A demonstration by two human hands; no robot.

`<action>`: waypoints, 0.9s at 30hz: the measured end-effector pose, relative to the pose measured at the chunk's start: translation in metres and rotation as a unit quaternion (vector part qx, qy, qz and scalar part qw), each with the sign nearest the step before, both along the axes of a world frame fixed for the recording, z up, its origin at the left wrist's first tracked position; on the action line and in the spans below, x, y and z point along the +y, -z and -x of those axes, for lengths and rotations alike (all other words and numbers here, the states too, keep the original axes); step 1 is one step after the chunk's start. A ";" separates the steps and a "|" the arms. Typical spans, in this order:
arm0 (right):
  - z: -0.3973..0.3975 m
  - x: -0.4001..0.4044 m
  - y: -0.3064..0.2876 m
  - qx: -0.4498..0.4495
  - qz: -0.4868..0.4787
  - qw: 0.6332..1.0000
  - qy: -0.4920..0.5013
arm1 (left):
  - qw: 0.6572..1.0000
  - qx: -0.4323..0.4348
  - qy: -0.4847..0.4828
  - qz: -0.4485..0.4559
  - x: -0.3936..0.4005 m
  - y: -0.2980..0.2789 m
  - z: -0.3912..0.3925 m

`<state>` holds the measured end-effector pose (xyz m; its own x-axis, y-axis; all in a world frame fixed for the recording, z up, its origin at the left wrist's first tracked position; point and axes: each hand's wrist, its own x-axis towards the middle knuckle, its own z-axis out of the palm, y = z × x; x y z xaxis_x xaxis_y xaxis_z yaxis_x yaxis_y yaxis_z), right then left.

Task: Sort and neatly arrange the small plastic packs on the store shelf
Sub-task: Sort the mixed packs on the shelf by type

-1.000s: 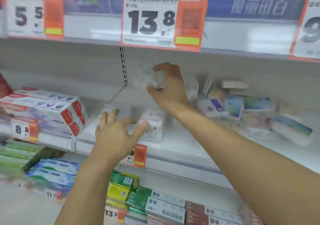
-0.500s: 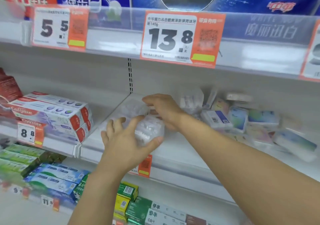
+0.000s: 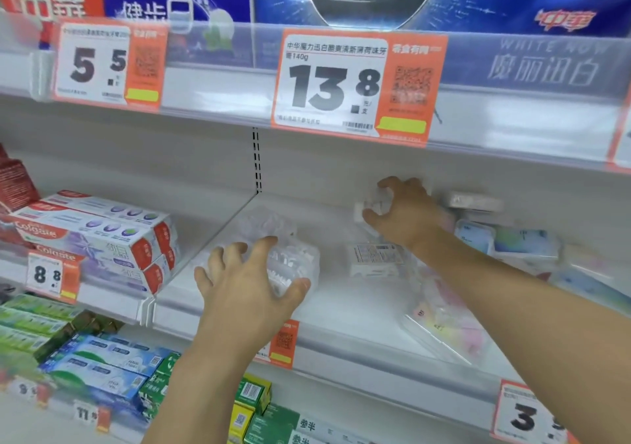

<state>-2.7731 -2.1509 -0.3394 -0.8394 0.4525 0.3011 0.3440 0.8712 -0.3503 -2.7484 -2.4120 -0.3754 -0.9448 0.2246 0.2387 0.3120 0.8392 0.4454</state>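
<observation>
On the white shelf (image 3: 341,310) my left hand (image 3: 246,283) curls around a clear plastic pack of small white pieces (image 3: 293,266) at the shelf's left end. A second clear pack (image 3: 263,221) stands right behind it. Farther back, my right hand (image 3: 406,211) grips another small clear pack (image 3: 372,204) and holds it above the shelf. Below that hand lies a pack with a barcode label (image 3: 375,259). A flat clear pack with pastel pieces (image 3: 444,324) lies under my right forearm.
A loose pile of flat coloured packs (image 3: 512,242) fills the shelf's right part. Colgate toothpaste boxes (image 3: 102,235) sit on the neighbouring shelf to the left. An upper shelf with price tags (image 3: 355,85) hangs close overhead. More boxes (image 3: 102,368) fill the shelf below.
My right hand set a clear pack down beside the left hand, then moved back right and took hold of another pack. My left hand closed on the front pack.
</observation>
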 end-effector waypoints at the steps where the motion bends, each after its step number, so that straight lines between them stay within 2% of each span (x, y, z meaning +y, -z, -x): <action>1: 0.000 0.000 0.000 0.028 0.030 0.999 0.000 | 1.000 0.000 0.003 -0.001 0.000 0.000 0.000; 8: 0.009 0.006 -0.012 0.008 0.135 0.989 -0.065 | 1.000 -0.004 0.024 -0.006 -0.002 -0.002 0.001; 12: 0.002 -0.004 -0.019 0.031 0.233 0.963 -0.135 | 0.999 -0.012 0.031 -0.006 -0.006 -0.002 0.002; 13: 0.001 -0.010 -0.019 0.025 0.289 0.942 -0.170 | 0.999 -0.011 0.032 -0.003 -0.006 -0.002 0.002; 16: 0.001 -0.023 -0.014 -0.016 0.489 0.837 -0.245 | 0.999 -0.006 0.035 -0.005 -0.005 -0.002 0.002; 21: 0.009 -0.021 -0.001 -0.045 0.606 0.760 -0.232 | 0.999 0.002 0.035 -0.010 -0.010 0.000 -0.001; 24: 0.010 -0.016 0.003 -0.059 0.609 0.755 -0.236 | 0.999 0.002 0.037 -0.009 -0.009 0.000 -0.001; 27: 0.008 -0.027 0.003 -0.114 0.516 0.804 -0.271 | 0.999 0.006 0.033 -0.010 -0.009 0.001 0.001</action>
<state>-2.7806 -2.1781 -0.3421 -0.9778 -0.0884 -0.1898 0.1693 0.1994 -0.9652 -2.7499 -2.4207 -0.3763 -0.9250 0.2819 0.2548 0.3721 0.8077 0.4574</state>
